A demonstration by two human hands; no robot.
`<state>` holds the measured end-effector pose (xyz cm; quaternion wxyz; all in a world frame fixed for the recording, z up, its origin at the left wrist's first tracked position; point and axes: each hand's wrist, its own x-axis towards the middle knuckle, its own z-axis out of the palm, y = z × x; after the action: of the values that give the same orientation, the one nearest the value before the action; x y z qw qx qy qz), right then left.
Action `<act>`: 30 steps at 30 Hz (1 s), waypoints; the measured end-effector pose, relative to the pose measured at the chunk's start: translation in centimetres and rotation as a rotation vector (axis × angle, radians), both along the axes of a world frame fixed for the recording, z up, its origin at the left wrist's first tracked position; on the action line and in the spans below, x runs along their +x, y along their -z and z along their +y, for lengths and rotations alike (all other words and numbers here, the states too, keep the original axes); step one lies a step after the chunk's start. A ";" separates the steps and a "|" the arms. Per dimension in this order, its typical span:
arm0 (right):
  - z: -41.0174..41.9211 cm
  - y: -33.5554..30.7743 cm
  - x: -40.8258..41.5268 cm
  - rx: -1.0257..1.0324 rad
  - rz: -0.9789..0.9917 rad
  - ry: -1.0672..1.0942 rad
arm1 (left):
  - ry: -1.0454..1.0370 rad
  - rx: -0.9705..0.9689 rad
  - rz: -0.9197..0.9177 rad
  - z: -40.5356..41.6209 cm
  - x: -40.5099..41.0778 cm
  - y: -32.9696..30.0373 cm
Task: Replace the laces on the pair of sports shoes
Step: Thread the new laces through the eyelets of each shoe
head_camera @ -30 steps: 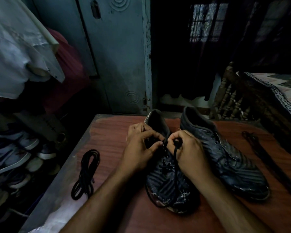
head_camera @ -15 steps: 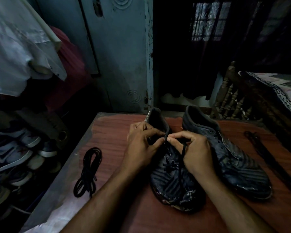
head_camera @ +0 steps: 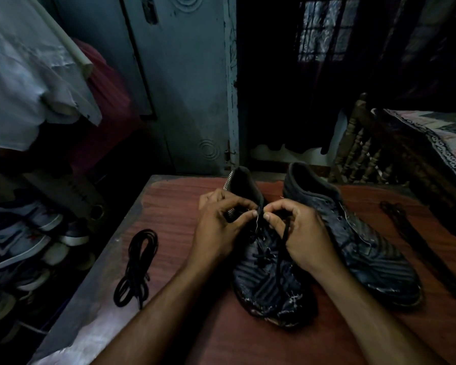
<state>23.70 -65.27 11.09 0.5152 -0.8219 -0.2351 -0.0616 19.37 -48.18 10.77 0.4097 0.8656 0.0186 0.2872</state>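
Both hands were up at the top eyelets of the near shoe (head_camera: 269, 283), which sat on the reddish wooden table (head_camera: 174, 217). The left hand (head_camera: 219, 230) and right hand (head_camera: 300, 238) each pinched the black lace (head_camera: 284, 233), fingertips nearly touching. The second shoe (head_camera: 353, 238) was just beside it on the right. A coiled spare lace (head_camera: 137, 264) lay off to the left, another dark lace (head_camera: 395, 214) far right.

Dark striped shoes (head_camera: 269, 283) (side by side)
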 end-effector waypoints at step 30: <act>0.5 0.4 -0.4 0.142 0.045 0.084 | -0.046 -0.055 0.046 -0.8 -0.6 -0.7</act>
<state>23.25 -64.79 10.64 0.5745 -0.7935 -0.1838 -0.0810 18.81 -48.94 11.45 0.4263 0.8598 0.0558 0.2757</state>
